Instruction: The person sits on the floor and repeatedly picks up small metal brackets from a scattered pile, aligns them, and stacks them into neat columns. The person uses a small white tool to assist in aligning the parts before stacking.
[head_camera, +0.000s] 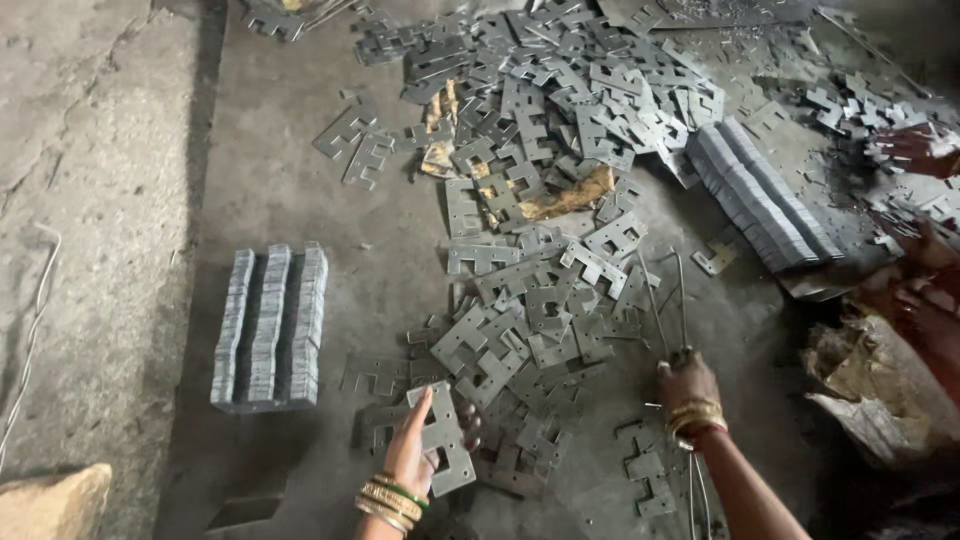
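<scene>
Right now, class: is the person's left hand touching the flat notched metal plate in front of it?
Touching. The head view shows the left hand gripping the notched metal plate, fingers wrapped along its edge and the plate lifted above the scattered pile.

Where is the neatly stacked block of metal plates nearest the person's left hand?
In the head view, the stacked block stands on the floor, left of the left hand.

Bare floor (270, 170) lies open at nine to eleven o'clock, save a neat stack of plates (270, 325). Loose metal plates (530, 200) choke the centre toward twelve; another stack (760, 195) and a co-worker's hand (915, 150) block two o'clock.
</scene>
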